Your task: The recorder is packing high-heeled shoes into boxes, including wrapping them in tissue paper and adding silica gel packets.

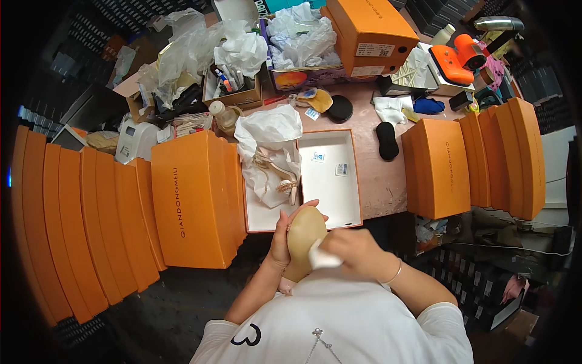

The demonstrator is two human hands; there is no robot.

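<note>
My left hand [279,244] is wrapped around a shoe [305,229], close to my chest. Its smooth tan sole faces up, and a pinkish part shows lower down by my wrist. Pinched in my right hand [357,250] is a white wiping pad or cloth [324,256], slightly blurred, against or just over the sole. Beyond my hands lies an open white-lined shoebox [332,203]. In its left half another heeled shoe [285,182] with a sparkly strap rests on white tissue paper [267,130]. Two small stickers lie in the right half.
Orange shoeboxes [191,206] stand in a row at left, and more orange boxes [439,167] at right. Toward the back are a black round tin [341,109], a black oval pad [387,141], a pen box [233,91] and an orange tape dispenser [454,60].
</note>
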